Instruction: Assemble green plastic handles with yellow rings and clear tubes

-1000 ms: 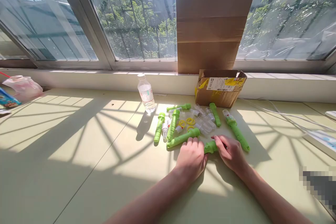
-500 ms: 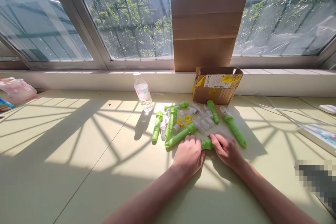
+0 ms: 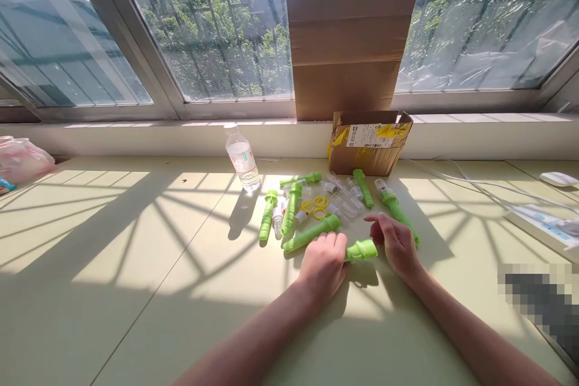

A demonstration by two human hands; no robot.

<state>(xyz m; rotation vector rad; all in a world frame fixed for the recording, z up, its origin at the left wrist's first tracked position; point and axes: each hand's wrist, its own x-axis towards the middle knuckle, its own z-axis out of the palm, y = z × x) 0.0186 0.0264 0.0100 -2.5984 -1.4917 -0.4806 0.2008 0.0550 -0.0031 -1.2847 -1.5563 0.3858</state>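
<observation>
My left hand is closed around a green plastic tube, whose ribbed, threaded end sticks out to the right. Just right of that end, my right hand is raised with its index finger stretched left and its other fingers loosely bent; nothing shows in it. Beyond my left hand lies another green tube with a threaded end. Three yellow rings sit in the middle of the pile, beside clear plastic tubes. Behind my right hand rests a green tube with a white-and-clear tip.
More green tubes and white-capped clear pieces lie at the pile's left. A water bottle and an open cardboard box stand behind. To the right are a power strip and white cables.
My right hand has come off the green tube's end and moved slightly right, its index finger now extended. The tube's threaded end is now uncovered; my left hand still grips it.
</observation>
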